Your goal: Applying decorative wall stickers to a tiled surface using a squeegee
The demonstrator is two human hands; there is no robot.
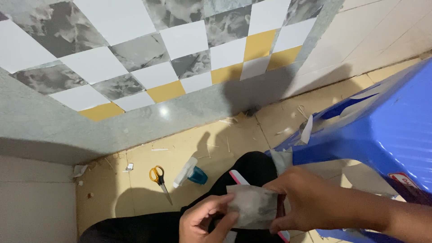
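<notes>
A thin grey sheet (254, 206), seemingly a piece of marbled tile sticker, was held over the lap, pinched at its lower left edge by the left hand (204, 221) and gripped along its right edge by the right hand (306, 202). It was judged light, limp and easily creased, best held by opposite edges. Yellow-handled scissors (158, 176) were seen lying well apart on the floor (144, 202).
</notes>
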